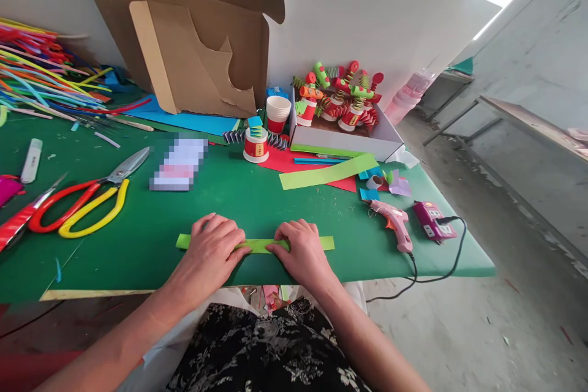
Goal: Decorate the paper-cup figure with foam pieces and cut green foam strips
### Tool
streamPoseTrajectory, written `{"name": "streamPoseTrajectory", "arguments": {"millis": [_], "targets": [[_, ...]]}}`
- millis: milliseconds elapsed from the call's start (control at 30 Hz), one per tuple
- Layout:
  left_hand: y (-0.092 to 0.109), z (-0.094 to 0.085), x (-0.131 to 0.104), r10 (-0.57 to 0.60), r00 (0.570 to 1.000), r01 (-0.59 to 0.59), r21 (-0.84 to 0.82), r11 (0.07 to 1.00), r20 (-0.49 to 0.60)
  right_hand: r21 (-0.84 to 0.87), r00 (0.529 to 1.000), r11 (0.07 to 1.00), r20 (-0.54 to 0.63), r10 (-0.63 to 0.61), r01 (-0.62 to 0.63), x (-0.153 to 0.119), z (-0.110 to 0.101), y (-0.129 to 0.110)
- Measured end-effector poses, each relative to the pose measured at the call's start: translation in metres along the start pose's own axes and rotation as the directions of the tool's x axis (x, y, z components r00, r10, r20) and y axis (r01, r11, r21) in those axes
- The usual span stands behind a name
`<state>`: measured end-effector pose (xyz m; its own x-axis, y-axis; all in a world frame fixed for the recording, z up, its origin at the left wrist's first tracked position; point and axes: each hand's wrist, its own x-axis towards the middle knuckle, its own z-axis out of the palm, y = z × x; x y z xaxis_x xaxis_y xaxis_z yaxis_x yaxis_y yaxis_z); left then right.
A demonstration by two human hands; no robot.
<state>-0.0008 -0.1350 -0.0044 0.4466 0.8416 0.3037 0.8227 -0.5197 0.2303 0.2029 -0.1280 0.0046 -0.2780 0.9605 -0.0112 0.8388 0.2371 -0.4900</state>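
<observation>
A narrow lime-green paper strip (260, 246) lies crosswise on the green table near its front edge. My left hand (214, 245) is closed on its left part, thumb along the near edge and fingers over the top. On the right part, my right hand (301, 251) pinches the strip in much the same way, fingers curled. The strip's two ends stick out beyond my hands, and a short stretch shows between my thumbs. Whether it is folded under my fingers is hidden. A wider light-green paper strip (328, 172) rests farther back, over red paper (342, 182).
Red-and-yellow scissors (94, 196) and a red-handled cutter (27, 214) lie left. At right are a pink glue gun (395, 223) and a corded purple power block (434, 220). Behind stand a paper-cup figure (256, 146), stacked cups (278, 114), and a box (344, 141) of figures.
</observation>
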Motion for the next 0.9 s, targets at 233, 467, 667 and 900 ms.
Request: {"name": "streamPoseTrajectory", "arguments": {"millis": [233, 467, 667, 900], "targets": [[0.0039, -0.0013, 0.0036, -0.020, 1.000, 0.021, -0.026, 0.999, 0.019, -0.038, 1.000, 0.999, 0.005, -0.026, 0.026, 0.0019, -0.0022, -0.0012], [0.0046, -0.0010, 0.0085, 0.001, 0.998, -0.001, -0.013, 1.000, 0.063, -0.072, 0.999, 0.997, 0.039, -0.012, 0.015, 0.0051, -0.0035, -0.0024], [0.0042, -0.0004, 0.0097, -0.001, 0.999, 0.002, -0.017, 1.000, 0.052, -0.098, 0.999, 0.995, 0.027, -0.029, 0.032, 0.0046, -0.0019, -0.0019], [0.0043, 0.0001, 0.0091, 0.013, 0.998, -0.014, 0.015, 1.000, 0.062, -0.109, 0.999, 0.994, 0.044, -0.019, 0.024, 0.0051, -0.0033, -0.0032]]}}
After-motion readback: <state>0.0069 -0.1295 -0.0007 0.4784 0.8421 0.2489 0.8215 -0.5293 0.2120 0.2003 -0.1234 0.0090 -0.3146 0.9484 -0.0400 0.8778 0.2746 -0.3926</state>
